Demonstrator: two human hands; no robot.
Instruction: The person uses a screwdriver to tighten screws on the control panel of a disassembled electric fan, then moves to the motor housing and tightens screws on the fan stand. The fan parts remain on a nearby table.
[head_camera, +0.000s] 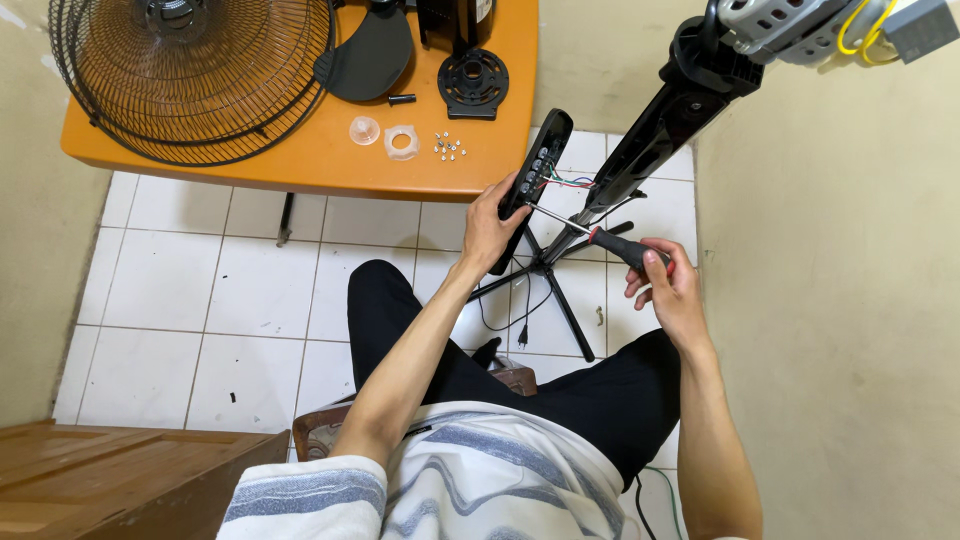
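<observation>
My left hand (490, 228) grips a long black control panel (539, 160) with a row of buttons; coloured wires (566, 181) run from it to the black fan stand column (668, 130). My right hand (668, 288) holds a screwdriver (605, 240) with a red and black handle. Its metal tip points left and touches the lower part of the panel. The column leans from the cross-shaped base (550, 275) on the floor up to the top right, where a grey metal bracket (790, 25) with yellow wires sits.
An orange table (330, 160) carries wire fan guards (190, 75), a black blade (368, 55), a black round cap (473, 80), clear plastic nuts (385, 135) and several small screws (449, 146). A wooden piece (120, 480) lies at lower left. A beige wall (840, 300) stands close on the right.
</observation>
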